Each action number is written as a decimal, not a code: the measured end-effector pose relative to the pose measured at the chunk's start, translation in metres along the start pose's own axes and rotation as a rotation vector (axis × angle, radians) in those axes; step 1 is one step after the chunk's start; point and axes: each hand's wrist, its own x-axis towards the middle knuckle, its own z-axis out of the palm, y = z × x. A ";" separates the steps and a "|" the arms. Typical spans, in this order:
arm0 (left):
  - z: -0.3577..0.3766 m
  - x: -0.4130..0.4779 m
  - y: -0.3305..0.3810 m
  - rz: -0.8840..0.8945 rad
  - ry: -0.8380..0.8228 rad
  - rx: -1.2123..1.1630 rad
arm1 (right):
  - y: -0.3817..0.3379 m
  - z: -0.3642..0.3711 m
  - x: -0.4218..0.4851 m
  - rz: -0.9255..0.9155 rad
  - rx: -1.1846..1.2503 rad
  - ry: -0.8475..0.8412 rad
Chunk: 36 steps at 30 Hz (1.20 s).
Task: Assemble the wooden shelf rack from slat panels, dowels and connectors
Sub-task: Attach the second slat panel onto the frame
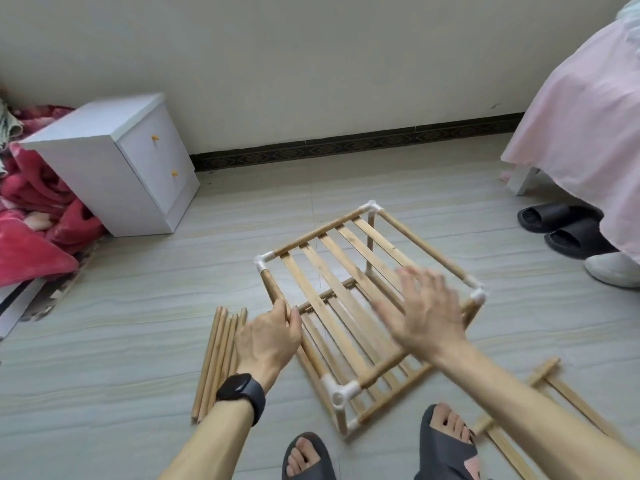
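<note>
A two-tier wooden rack (332, 258) stands on the floor, its slat panels joined by dowels and white plastic corner connectors (341, 394). My left hand (268, 336) grips the dowel on the rack's left side. My right hand (424, 311) hovers over the upper slat panel with fingers spread, blurred by motion. A bundle of several loose dowels (216, 362) lies on the floor left of the rack. Another slat panel (540, 379) lies on the floor to the right, partly hidden by my right forearm.
A white two-drawer cabinet (114, 168) stands at the back left beside a red blanket (31, 216). A pink-draped bed (588, 133) and black slippers (568, 230) are at the right. My feet in grey sandals (446, 445) are just in front of the rack.
</note>
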 end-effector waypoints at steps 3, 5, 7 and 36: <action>0.000 0.010 0.005 0.265 0.114 0.068 | -0.038 0.012 -0.032 -0.101 -0.007 -0.374; 0.003 0.016 0.012 0.472 0.056 0.071 | -0.047 0.019 -0.045 -0.096 -0.046 -0.467; 0.010 0.019 0.018 0.638 -0.068 0.115 | -0.050 0.024 -0.055 -0.092 -0.080 -0.503; 0.036 0.021 0.024 0.476 0.003 0.194 | 0.072 0.024 0.003 -0.191 -0.304 -0.401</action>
